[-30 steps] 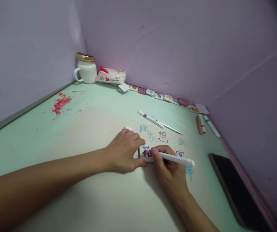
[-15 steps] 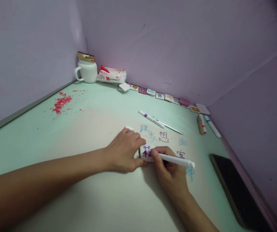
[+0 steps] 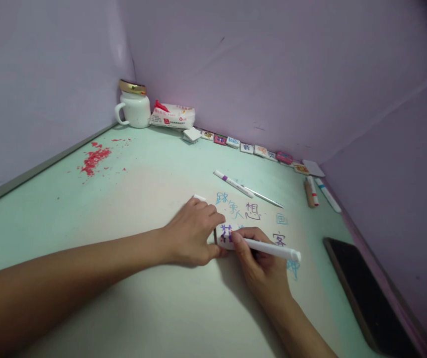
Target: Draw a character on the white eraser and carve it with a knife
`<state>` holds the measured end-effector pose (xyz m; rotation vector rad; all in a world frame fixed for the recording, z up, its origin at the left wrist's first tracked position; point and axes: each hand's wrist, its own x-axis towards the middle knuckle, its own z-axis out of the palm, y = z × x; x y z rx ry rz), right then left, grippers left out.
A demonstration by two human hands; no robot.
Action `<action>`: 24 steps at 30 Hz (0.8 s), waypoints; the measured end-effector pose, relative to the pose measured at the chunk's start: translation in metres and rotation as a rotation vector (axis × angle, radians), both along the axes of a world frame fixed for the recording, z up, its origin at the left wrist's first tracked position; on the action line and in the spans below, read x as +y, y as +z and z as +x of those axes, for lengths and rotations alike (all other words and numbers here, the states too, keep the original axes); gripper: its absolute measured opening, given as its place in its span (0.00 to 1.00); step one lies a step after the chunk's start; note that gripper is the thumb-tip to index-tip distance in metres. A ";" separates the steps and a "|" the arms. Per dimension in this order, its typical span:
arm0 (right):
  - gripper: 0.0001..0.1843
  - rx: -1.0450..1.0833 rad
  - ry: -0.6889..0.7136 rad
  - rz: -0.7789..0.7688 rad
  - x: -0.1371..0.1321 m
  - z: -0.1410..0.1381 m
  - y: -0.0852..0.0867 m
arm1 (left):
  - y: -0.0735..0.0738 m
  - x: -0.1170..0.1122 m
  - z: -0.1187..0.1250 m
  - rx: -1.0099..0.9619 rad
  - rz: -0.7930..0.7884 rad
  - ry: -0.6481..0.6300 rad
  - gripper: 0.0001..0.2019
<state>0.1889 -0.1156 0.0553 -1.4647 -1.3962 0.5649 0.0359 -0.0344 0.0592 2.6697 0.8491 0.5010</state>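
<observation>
My right hand (image 3: 263, 261) is closed in a writing grip round a white marker (image 3: 273, 247), whose rear end points right. Its tip is hidden by my fingers, over a small white block (image 3: 225, 242) with purple and some red strokes of a character on it. My left hand (image 3: 196, 233) is closed on the block's left side, with the thumb at its near edge and a finger at its far edge. A white piece (image 3: 199, 197) shows just behind the left knuckles. Blue and purple characters (image 3: 252, 211) are written on the tabletop beyond my right hand.
Behind my hands lie a purple-banded marker (image 3: 233, 183) and a thin metal rod (image 3: 263, 196). Small lettered blocks (image 3: 246, 147) line the wall beside a tissue pack (image 3: 174, 117) and white mug (image 3: 135, 110). Red crumbs (image 3: 96, 160) lie left; a phone (image 3: 366, 298) and more markers (image 3: 327, 195) lie right.
The marker's rear end has shifted very slightly to the right with my right fingers. My left hand keeps its place on the block.
</observation>
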 end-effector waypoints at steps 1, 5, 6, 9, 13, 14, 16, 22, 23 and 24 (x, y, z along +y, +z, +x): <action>0.09 0.001 0.006 0.001 0.000 0.000 0.000 | 0.000 0.000 0.000 -0.001 0.000 0.000 0.19; 0.09 0.037 0.011 -0.007 0.000 -0.002 0.001 | 0.000 0.000 0.000 0.003 0.002 0.002 0.20; 0.09 0.055 0.001 -0.007 0.000 -0.002 0.001 | 0.000 0.000 0.000 0.006 0.002 0.004 0.20; 0.09 0.082 -0.057 -0.003 -0.001 -0.001 0.002 | 0.000 0.000 0.000 0.012 -0.001 0.010 0.21; 0.10 0.068 -0.103 -0.028 0.000 0.001 0.004 | 0.000 0.000 0.001 0.011 -0.009 0.008 0.23; 0.10 0.076 -0.094 -0.034 0.000 0.001 0.004 | 0.001 0.000 0.001 0.012 -0.010 0.006 0.22; 0.10 0.101 -0.068 -0.041 0.000 -0.001 0.005 | 0.001 0.000 0.000 0.015 -0.008 0.005 0.22; 0.08 0.140 -0.002 -0.057 0.000 -0.003 0.007 | 0.001 0.000 0.000 0.011 -0.001 0.006 0.20; 0.08 0.142 0.003 -0.062 0.000 -0.003 0.007 | 0.001 0.000 0.000 0.010 -0.002 0.006 0.20; 0.08 0.145 0.004 -0.067 0.000 -0.002 0.006 | 0.001 0.000 0.000 0.009 -0.001 0.007 0.20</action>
